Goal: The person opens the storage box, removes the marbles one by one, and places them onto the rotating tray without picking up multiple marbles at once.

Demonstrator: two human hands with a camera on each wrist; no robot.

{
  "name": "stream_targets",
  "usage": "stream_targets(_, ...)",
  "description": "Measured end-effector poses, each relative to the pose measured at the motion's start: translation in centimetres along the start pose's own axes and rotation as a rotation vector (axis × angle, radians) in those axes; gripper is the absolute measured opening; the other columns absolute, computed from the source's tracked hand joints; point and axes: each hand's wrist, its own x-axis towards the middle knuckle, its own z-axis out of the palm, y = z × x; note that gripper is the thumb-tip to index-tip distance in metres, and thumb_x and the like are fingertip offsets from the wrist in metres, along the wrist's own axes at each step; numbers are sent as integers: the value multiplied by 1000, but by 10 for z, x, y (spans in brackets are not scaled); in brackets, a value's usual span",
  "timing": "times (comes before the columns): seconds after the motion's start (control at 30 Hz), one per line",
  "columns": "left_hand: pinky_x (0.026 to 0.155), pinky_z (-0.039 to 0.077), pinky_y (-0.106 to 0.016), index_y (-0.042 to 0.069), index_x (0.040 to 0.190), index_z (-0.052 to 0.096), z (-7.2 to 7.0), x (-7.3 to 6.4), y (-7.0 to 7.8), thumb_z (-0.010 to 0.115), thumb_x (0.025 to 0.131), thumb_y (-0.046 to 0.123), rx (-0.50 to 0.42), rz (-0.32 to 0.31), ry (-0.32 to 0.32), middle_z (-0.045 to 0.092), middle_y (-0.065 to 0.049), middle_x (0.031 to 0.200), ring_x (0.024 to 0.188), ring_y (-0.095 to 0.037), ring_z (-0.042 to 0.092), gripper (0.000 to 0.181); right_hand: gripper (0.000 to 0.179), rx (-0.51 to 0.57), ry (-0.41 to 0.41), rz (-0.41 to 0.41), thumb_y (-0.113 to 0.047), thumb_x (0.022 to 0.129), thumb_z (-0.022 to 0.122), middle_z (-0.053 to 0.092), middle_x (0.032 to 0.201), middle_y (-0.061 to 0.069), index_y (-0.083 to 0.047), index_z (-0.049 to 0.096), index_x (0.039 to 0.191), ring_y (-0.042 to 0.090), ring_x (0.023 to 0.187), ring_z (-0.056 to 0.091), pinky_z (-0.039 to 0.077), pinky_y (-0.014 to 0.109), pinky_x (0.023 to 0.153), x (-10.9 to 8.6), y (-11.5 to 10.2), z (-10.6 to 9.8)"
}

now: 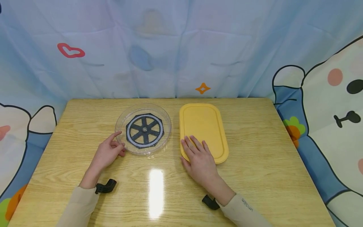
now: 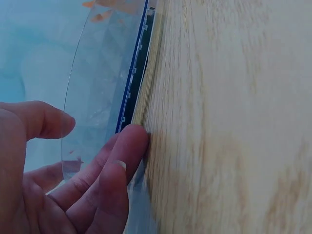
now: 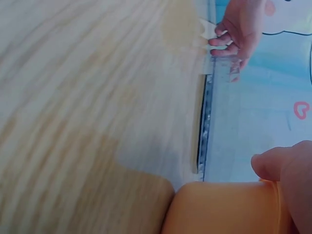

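My left hand [image 1: 109, 151] is at the left side of a clear, shallow round dish [image 1: 167, 138], its fingers loosely bent at the wall. In the left wrist view, fingertips [image 2: 134, 139] are by the dish's lower edge, while another finger is near the top of the transparent wall [image 2: 97, 73]. A dark wheel-like piece with spokes and a pale ring [image 1: 146, 138] shows within the dish's outline. My right hand [image 1: 201, 164] rests with fingers extended on the near part of a yellow lidded box [image 1: 201, 121]; the right wrist view shows the box's side [image 3: 224, 207].
The wooden table [image 1: 255, 142] carries the dish and box side by side, a narrow gap between them. Behind its far edge hangs a blue patterned cloth [image 1: 175, 47]. A black wrist device [image 1: 106, 186] is on the left wrist, another [image 1: 210, 202] on the right.
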Motion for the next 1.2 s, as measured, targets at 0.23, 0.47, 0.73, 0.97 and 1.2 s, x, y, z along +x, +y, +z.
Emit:
stream_targets(0.23,64,56,-34,12,158,25,0,1,-1,61,101,27,-66,-54,-57,72,-12,90,67,-23,70,69,58,72,-8,26,-35,96,67,49,148,8,-8,52,145,28,143,37,31,58,110,1,0,-9)
stream_targets(0.47,67,56,-35,15,160,20,1,2,-1,60,102,28,-66,-67,-70,73,-11,89,66,-23,70,71,56,178,117,43,-30,95,68,51,146,8,-6,54,143,25,141,40,33,55,110,2,4,-18)
stream_targets(0.73,70,56,-36,16,160,19,0,1,0,59,102,27,-80,-77,-72,73,-11,92,67,-24,70,72,45,315,458,38,-28,101,56,59,138,13,-2,59,138,31,129,53,41,52,104,6,9,-37)
stream_targets(0.97,73,55,-38,16,160,19,0,1,2,58,102,27,-72,-83,-72,73,-10,93,67,-24,70,72,41,514,632,155,-11,98,62,61,135,11,-4,59,138,28,120,60,44,28,102,2,24,-64)
stream_targets(1.2,76,54,-39,15,160,19,0,1,2,58,102,28,-47,-78,-73,74,-9,93,67,-22,70,71,38,768,729,424,-1,100,57,66,125,16,-7,61,137,11,106,65,49,16,85,-11,48,-85)
